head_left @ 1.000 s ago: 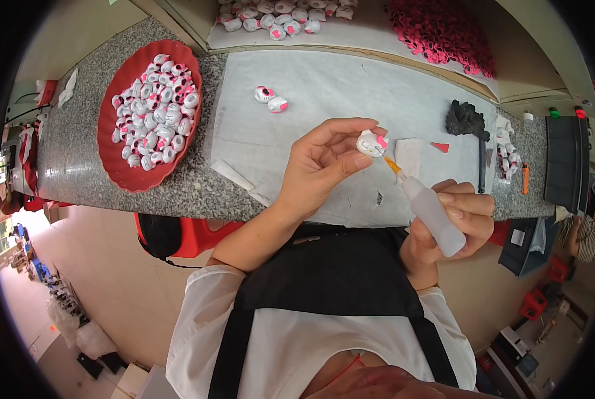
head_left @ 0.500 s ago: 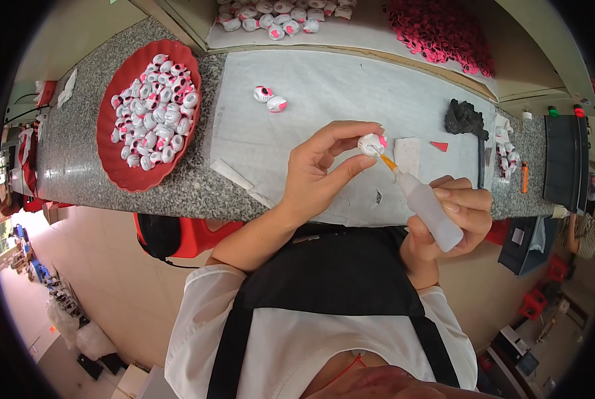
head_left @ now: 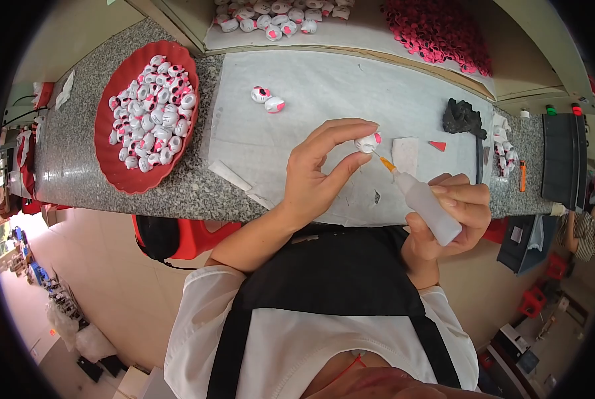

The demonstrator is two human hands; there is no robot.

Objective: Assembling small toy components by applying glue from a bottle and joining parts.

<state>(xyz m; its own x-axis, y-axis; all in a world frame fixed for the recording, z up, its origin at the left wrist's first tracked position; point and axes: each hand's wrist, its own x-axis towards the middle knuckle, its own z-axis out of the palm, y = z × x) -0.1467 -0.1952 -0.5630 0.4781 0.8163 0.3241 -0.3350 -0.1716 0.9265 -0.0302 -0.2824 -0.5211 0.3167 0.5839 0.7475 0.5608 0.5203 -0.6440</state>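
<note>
Between the thumb and fingertips of my left hand (head_left: 320,166) is a small white rounded figurine piece with pink patches (head_left: 368,142). My right hand (head_left: 462,206) wraps round a translucent squeeze bottle (head_left: 432,211), which has an orange needle tip (head_left: 386,163). The thin needle points up and left, its end at or very near the lower side of the piece; whether they touch I cannot tell. Two similar white-and-pink pieces (head_left: 268,99) lie together on the white sheet (head_left: 297,66) beyond my left hand.
A red fluted bowl (head_left: 104,143) full of similar pieces stands at the left. On the shelf behind are more pieces (head_left: 271,18) and a heap of pink parts (head_left: 437,33). A black lump (head_left: 463,118), a red scrap (head_left: 437,145) and an orange stick (head_left: 523,176) lie at the right.
The piece has turned in my left fingers, its pink patch now facing differently. The needle tip has drawn slightly down from the piece's face to its lower edge.
</note>
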